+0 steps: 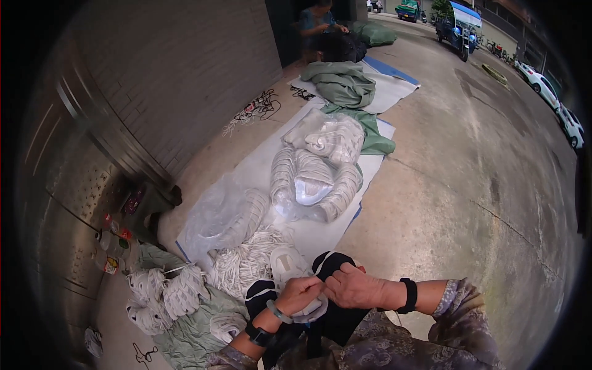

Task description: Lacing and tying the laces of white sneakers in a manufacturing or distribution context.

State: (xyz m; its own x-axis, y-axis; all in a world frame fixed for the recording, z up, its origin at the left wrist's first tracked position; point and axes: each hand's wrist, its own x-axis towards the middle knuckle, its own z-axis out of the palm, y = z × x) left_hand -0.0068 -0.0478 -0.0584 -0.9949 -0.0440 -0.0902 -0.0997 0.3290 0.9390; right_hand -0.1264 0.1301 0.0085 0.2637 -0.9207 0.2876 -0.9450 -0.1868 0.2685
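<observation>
A white shoe (288, 262) without a visible sole lies in front of me, between my two dark shoes (328, 264). My left hand (300, 295) is closed in a pinch over its near part. Beside it, almost touching, my right hand (354, 287) is also closed, fingertips pressed together. What the fingers pinch is too small or hidden to make out. Just beyond the shoe spreads a heap of white laces (243, 264). Clear plastic bags of nested white shoe uppers (330, 196) rest farther off on a pale sheet (262, 169).
At lower left, bundles of white uppers (185, 290) lie on green cloth (219, 311). Bottles (111, 250) stand by the metal door (80, 203). Tangled cords (259, 108) lie along the wall. Another person (320, 28) sits at the back, near a blue three-wheeler (459, 31).
</observation>
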